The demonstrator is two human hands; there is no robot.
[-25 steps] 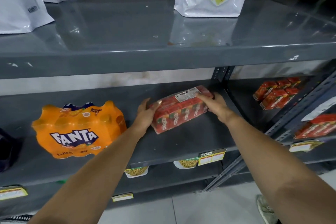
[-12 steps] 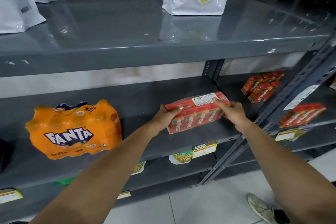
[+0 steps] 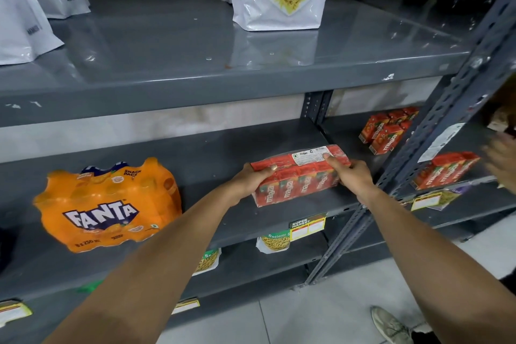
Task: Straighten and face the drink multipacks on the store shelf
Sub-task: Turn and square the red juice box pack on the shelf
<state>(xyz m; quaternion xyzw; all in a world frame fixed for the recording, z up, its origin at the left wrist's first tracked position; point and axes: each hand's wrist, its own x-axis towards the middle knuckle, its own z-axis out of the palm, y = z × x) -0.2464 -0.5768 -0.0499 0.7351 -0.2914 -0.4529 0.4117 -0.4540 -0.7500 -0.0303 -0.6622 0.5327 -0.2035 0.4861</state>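
1. Head view, the only camera. A red shrink-wrapped multipack of juice cartons (image 3: 300,176) sits on the grey metal middle shelf (image 3: 212,165), close to the front lip, just left of the slotted grey upright post (image 3: 435,131).
2. Left hand (image 3: 248,181) clamps the pack's left end, thumb on top, fingers wrapped round the side. Right hand (image 3: 350,179) clamps the right end, thumb pressed beside the white printed label (image 3: 308,154).
3. Change over 1 s: the pack was tilted and skewed, its right end further back. It now lies nearly parallel to the shelf edge, carton fronts facing out. It has also come forward toward the lip.
4. Judgement: this pack is close to faced; a small squaring nudge and release remain.
5. The orange shrink-wrapped Fanta bottle multipack (image 3: 107,207) stands well apart to the left, on the same shelf, logo outward but leaning slightly. Likely needs attention too.
6. More red carton packs (image 3: 444,169) lie on the neighbouring bay to the right.
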